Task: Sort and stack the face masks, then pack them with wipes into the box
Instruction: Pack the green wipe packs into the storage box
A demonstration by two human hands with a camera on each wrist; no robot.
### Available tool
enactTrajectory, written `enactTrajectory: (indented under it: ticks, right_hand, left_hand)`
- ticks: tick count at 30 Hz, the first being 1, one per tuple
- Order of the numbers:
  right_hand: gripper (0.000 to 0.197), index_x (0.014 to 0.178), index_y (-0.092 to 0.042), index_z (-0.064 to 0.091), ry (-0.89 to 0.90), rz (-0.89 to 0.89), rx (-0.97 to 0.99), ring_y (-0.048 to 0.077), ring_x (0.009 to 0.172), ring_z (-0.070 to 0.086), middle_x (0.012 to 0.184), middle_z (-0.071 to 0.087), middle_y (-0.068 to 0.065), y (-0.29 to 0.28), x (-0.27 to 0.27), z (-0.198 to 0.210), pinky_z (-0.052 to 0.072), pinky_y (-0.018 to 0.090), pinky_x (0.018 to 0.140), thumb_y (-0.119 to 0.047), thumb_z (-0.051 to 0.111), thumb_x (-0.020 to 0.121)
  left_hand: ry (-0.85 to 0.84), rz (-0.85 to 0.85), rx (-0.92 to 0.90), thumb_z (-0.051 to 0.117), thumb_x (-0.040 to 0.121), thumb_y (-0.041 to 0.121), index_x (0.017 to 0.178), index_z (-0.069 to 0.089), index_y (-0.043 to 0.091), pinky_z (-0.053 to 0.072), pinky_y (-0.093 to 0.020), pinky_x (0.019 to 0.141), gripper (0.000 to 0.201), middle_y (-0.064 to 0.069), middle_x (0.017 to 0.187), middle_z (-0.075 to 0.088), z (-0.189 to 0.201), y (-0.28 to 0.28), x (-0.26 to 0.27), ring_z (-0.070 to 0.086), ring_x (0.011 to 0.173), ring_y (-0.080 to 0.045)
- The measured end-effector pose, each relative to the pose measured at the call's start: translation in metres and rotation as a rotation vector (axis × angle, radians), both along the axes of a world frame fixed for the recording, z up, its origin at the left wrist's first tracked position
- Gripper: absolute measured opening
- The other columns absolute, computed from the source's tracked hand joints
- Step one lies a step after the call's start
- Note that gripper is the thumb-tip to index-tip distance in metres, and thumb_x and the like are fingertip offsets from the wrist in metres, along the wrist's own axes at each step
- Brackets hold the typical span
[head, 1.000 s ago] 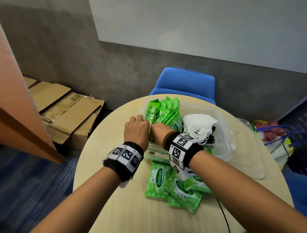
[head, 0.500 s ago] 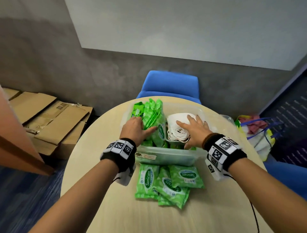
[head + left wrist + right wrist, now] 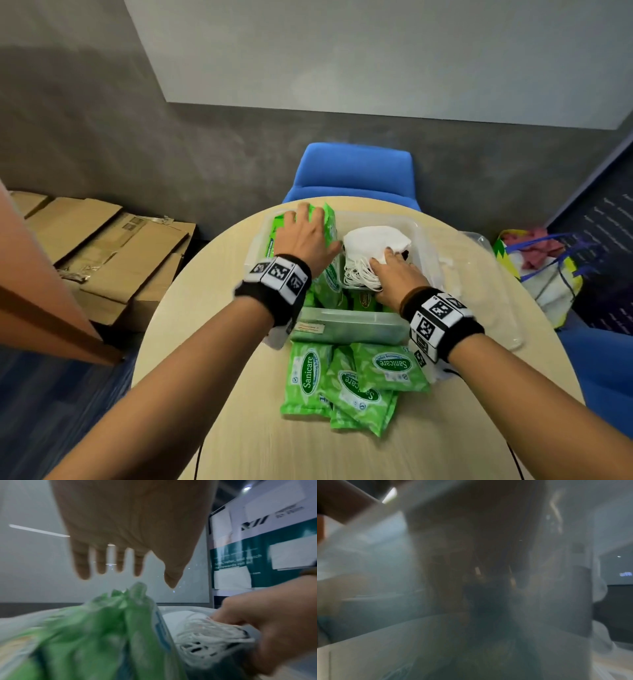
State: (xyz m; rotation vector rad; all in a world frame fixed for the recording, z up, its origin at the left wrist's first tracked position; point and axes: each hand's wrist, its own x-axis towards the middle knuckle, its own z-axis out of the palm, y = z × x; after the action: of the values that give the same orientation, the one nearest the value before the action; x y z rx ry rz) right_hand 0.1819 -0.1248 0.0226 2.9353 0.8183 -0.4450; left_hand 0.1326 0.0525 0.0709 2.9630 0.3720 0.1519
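Observation:
A clear plastic box (image 3: 346,329) stands on the round table (image 3: 239,428). Green wipes packs (image 3: 330,219) stand upright in its left half. My left hand (image 3: 305,233) is spread over their tops with straight fingers. In the left wrist view the left hand (image 3: 139,568) hovers a little above the wipes packs (image 3: 102,635). A stack of white face masks (image 3: 373,240) fills the box's right half. My right hand (image 3: 397,277) grips the stack's near end by the ear loops, as the left wrist view shows the right hand (image 3: 265,628) curled round the face masks (image 3: 197,632). The right wrist view is a dark blur.
Three loose wipes packs (image 3: 349,380) lie on the table in front of the box. A clear lid (image 3: 496,308) lies to the box's right. A blue chair (image 3: 352,171) stands behind the table, cardboard boxes (image 3: 113,246) on the floor left, a bag (image 3: 548,270) right.
My left hand moved from the side of the upright wipes onto their tops, farther back. My right hand went from lying flat on the masks to gripping their near end.

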Motion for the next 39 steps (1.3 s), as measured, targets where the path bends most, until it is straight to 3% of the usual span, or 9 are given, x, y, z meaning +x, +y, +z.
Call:
enactTrajectory:
  ticks: [4, 15, 21, 24, 26, 28, 31, 34, 39]
  right_hand:
    - [0.065, 0.144, -0.017, 0.030, 0.063, -0.003, 0.013, 0.038, 0.140, 0.023, 0.155, 0.014, 0.021, 0.000, -0.002, 0.003, 0.037, 0.046, 0.108, -0.018, 0.061, 0.087]
    - [0.087, 0.150, -0.025, 0.010, 0.087, -0.082, 0.157, 0.039, 0.141, 0.016, 0.158, 0.007, 0.012, -0.008, -0.004, 0.002, 0.032, 0.047, 0.110, -0.024, 0.066, 0.084]
    - [0.084, 0.149, -0.024, 0.023, 0.050, -0.062, 0.450, 0.030, 0.141, 0.024, 0.155, 0.021, 0.012, -0.039, -0.022, 0.041, 0.024, 0.035, 0.114, -0.029, 0.070, 0.081]
    - [0.050, 0.130, -0.018, 0.056, -0.070, -0.050, 0.810, 0.018, 0.121, 0.048, 0.131, 0.052, 0.005, -0.074, -0.057, 0.061, 0.037, 0.027, 0.101, -0.023, 0.069, 0.082]
    - [0.027, 0.108, -0.017, 0.069, -0.084, -0.103, 0.976, 0.008, 0.097, 0.057, 0.104, 0.062, -0.002, -0.099, -0.087, 0.058, 0.044, 0.018, 0.083, -0.021, 0.067, 0.082]
    - [0.008, 0.089, -0.017, 0.072, -0.015, -0.240, 1.034, 0.007, 0.079, 0.061, 0.086, 0.066, -0.006, -0.120, -0.110, 0.029, 0.045, 0.012, 0.070, -0.013, 0.069, 0.082]
    - [0.010, 0.080, -0.016, 0.072, 0.182, -0.548, 0.925, 0.015, 0.076, 0.065, 0.081, 0.071, 0.001, -0.135, -0.127, -0.047, 0.046, 0.022, 0.072, -0.006, 0.071, 0.079]
    - [0.032, 0.108, -0.004, 0.068, 0.293, -0.779, 0.721, 0.029, 0.100, 0.063, 0.108, 0.067, 0.017, -0.136, -0.125, -0.114, 0.046, 0.031, 0.087, -0.020, 0.073, 0.080]
    - [0.070, 0.129, -0.002, 0.053, 0.346, -0.934, 0.833, 0.030, 0.113, 0.056, 0.125, 0.058, 0.017, -0.103, -0.106, -0.130, 0.043, 0.031, 0.097, -0.030, 0.082, 0.071]
  left_hand:
    - [0.299, -0.161, -0.007, 0.039, 0.101, 0.034, 0.154, 0.005, 0.009, 0.015, -0.055, 0.117, 0.067, -0.009, 0.162, -0.012, -0.014, -0.002, 0.037, -0.006, 0.147, -0.040]
    - [0.547, -0.143, 0.032, 0.033, 0.103, 0.026, 0.153, 0.004, 0.000, 0.004, -0.050, 0.118, 0.063, -0.013, 0.162, -0.010, -0.022, -0.006, 0.052, -0.012, 0.148, -0.036]
    - [0.190, -0.143, -0.362, 0.051, 0.098, 0.033, 0.150, 0.028, 0.010, 0.021, -0.039, 0.117, 0.061, -0.009, 0.159, 0.022, 0.034, 0.008, 0.019, 0.019, 0.147, -0.028]
    - [-0.074, -0.194, -0.711, 0.062, 0.093, 0.031, 0.130, 0.056, 0.014, 0.048, -0.038, 0.101, 0.041, -0.002, 0.130, 0.062, 0.072, 0.008, -0.043, 0.060, 0.118, -0.017]
    - [-0.033, -0.237, -0.917, 0.064, 0.091, 0.030, 0.109, 0.065, 0.010, 0.055, -0.031, 0.086, 0.028, -0.002, 0.104, 0.073, 0.073, 0.004, -0.091, 0.069, 0.094, -0.015]
    - [0.120, -0.212, -0.979, 0.065, 0.091, 0.027, 0.095, 0.068, 0.010, 0.055, -0.031, 0.080, 0.018, -0.005, 0.090, 0.074, 0.045, 0.000, -0.128, 0.070, 0.083, -0.016]
    - [0.410, -0.058, -0.732, 0.064, 0.091, 0.023, 0.086, 0.066, 0.014, 0.051, -0.036, 0.076, 0.010, -0.004, 0.086, 0.071, -0.035, -0.013, -0.153, 0.063, 0.072, -0.014]
    - [0.556, 0.225, -0.532, 0.063, 0.090, 0.033, 0.097, 0.058, 0.009, 0.043, -0.031, 0.076, 0.025, -0.008, 0.102, 0.063, -0.117, -0.024, -0.152, 0.061, 0.094, -0.026]
    - [0.401, 0.548, -0.589, 0.074, 0.080, 0.044, 0.123, 0.042, -0.003, 0.047, -0.039, 0.091, 0.071, -0.021, 0.126, 0.051, -0.168, -0.043, -0.142, 0.054, 0.115, -0.037]
